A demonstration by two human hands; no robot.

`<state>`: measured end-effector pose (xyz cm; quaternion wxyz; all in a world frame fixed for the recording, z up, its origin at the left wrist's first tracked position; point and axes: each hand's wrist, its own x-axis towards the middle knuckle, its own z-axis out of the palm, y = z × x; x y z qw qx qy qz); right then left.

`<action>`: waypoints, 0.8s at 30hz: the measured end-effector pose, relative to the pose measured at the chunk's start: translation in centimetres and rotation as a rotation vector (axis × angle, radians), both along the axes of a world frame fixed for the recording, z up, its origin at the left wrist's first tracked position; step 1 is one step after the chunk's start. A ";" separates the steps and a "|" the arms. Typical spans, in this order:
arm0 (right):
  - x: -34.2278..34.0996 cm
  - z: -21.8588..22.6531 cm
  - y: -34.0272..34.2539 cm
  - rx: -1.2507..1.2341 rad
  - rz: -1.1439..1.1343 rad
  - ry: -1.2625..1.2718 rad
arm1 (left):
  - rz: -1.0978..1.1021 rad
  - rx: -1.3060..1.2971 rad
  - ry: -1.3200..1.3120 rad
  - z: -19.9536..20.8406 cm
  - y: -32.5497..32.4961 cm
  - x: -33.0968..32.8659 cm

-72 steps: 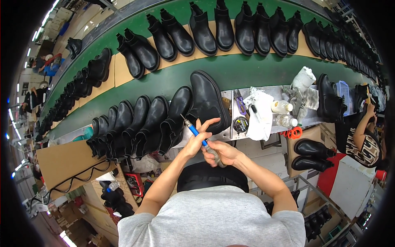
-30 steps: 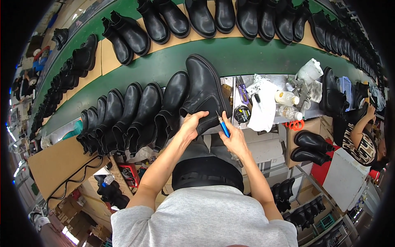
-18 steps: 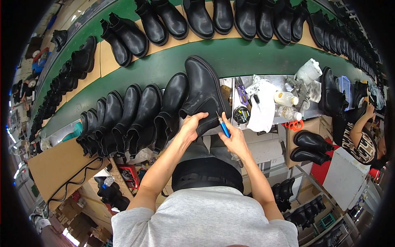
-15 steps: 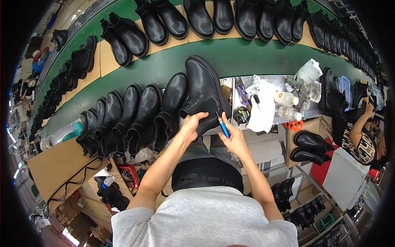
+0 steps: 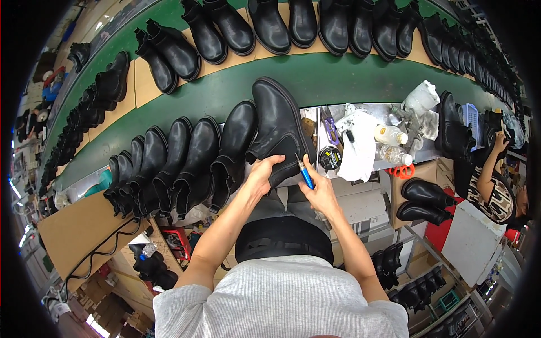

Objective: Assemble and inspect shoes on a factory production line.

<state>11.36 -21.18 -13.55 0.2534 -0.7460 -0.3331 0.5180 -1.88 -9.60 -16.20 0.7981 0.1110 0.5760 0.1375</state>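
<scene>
A black ankle boot [image 5: 276, 115] with an elastic side panel is tilted in front of me, toe pointing away. My left hand [image 5: 260, 173] grips its shaft near the opening, thumb on the side panel. In my right hand [image 5: 320, 190] is a slim blue-handled tool [image 5: 306, 174], held like a pen. Its thin metal tip meets or nearly meets the boot beside the panel; contact is too fine to tell. Some right fingers are hidden behind the boot's heel side. Left of the held boot stands a row of similar black boots [image 5: 236, 129].
Right of the boot lie purple-handled scissors [image 5: 331, 128], a round black tin [image 5: 330, 158], a white cloth [image 5: 359, 149] and plastic bottles [image 5: 391, 134]. More boots line the green belt [image 5: 220, 84] on tan boards. A co-worker [image 5: 491, 191] is at the far right.
My hands, the boot and the blue tool keep almost the same position. The view has shifted slightly. At the far right, the co-worker's hand has moved a little up and left.
</scene>
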 end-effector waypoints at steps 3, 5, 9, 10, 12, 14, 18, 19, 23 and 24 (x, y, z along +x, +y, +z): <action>-0.2 -0.1 -0.1 0.024 -0.004 -0.019 | -0.007 -0.003 -0.005 -0.6 -0.1 -0.2; -0.1 0.0 0.0 0.013 -0.026 -0.002 | -0.001 0.031 0.010 -0.9 -0.1 -0.2; -0.3 -0.4 -0.1 -0.029 -0.035 -0.005 | -0.008 0.035 0.003 -0.3 0.0 0.1; -0.4 -1.2 -0.4 0.049 -0.021 -0.052 | -0.009 0.036 0.009 -0.2 0.0 0.2; -0.4 -0.9 -0.2 0.127 -0.005 -0.099 | -0.007 0.038 0.014 -0.2 0.0 0.1; 0.0 -0.2 0.0 0.022 -0.053 0.028 | -0.006 0.041 -0.002 -0.3 0.0 0.2; -0.1 -0.6 0.0 0.070 -0.003 -0.056 | -0.019 0.005 0.033 -0.5 0.1 0.1; 0.1 -0.2 0.1 0.010 0.000 -0.034 | -0.020 0.019 0.020 -0.2 0.1 0.2; 0.1 1.7 1.1 -0.134 -0.053 0.057 | -0.009 0.043 -0.002 0.2 0.1 0.3; 0.1 1.4 0.9 -0.133 -0.053 0.056 | -0.009 0.044 -0.003 0.4 0.1 0.4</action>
